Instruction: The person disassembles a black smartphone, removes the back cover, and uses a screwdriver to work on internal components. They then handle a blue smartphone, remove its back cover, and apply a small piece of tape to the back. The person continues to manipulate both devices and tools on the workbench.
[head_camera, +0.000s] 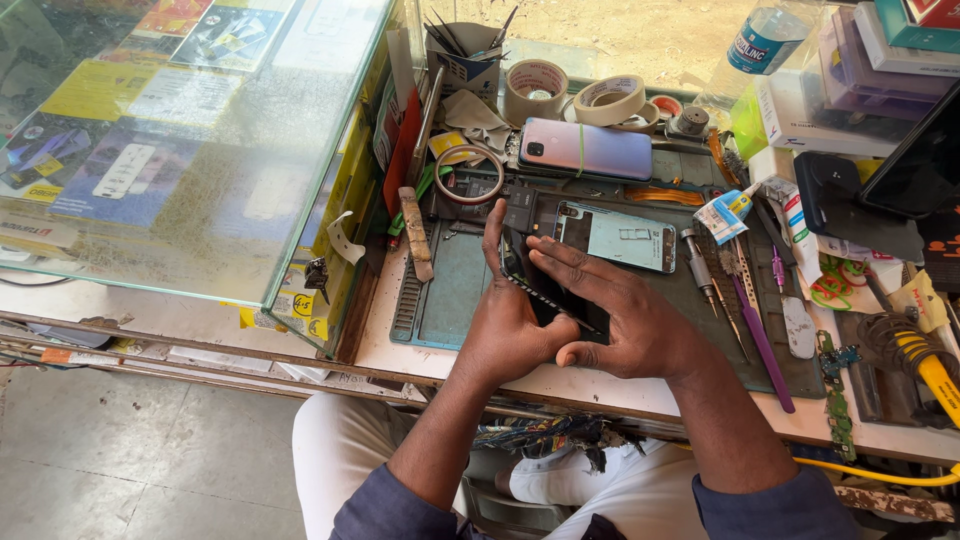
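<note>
— What's in those hands?
— A thin black phone screen panel, glossy, tilted on edge. The left hand grips its near end; the right hand presses flat fingers on top. Its long axis runs from upper left to lower right.
— And beyond?
— It's over the grey-green ridged repair mat on the table; farther off, a pale blue phone frame, then a shiny lilac phone.

Blue-and-white glue tube right of mat; blue-labelled bottle (top right); colourful boxes under glass.
</note>
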